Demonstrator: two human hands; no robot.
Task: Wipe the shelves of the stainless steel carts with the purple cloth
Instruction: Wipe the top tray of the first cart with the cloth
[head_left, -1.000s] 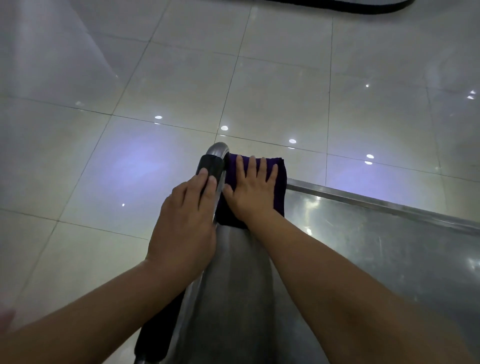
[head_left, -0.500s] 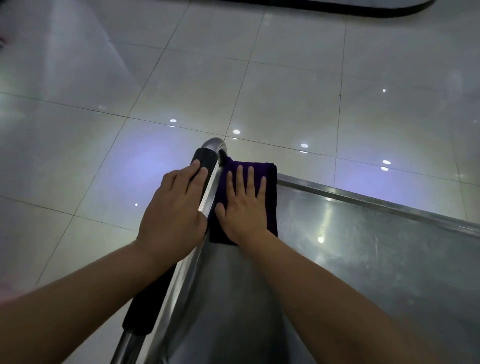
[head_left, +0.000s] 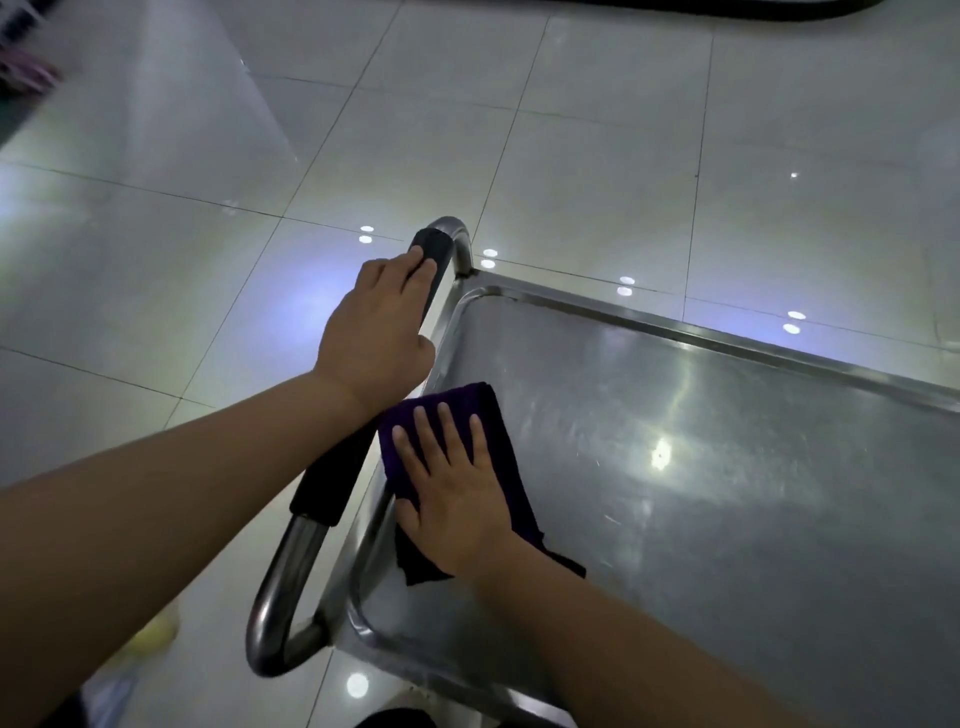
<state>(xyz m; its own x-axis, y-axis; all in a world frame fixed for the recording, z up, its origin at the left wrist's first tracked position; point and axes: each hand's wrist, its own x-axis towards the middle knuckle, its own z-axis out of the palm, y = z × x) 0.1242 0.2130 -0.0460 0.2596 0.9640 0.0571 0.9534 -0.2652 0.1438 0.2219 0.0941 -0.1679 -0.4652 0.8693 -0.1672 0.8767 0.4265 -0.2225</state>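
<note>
Head view: my right hand (head_left: 457, 499) lies flat, fingers straight, pressing the purple cloth (head_left: 470, 467) onto the cart's top shelf (head_left: 727, 493), lower centre of the frame, beside the left rim. My left hand (head_left: 376, 332) grasps the padded handle (head_left: 363, 447). Step in hand: wiping the top shelf. Next move, in my judgement: slide the cloth rightward across the unwiped steel, keeping pressure even.

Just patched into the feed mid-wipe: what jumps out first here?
The right hand lies flat on the purple cloth, pressing it onto the steel cart shelf near its left edge. The left hand rests on the cart's black padded handle beside it. Glossy floor tiles surround the cart.
</note>
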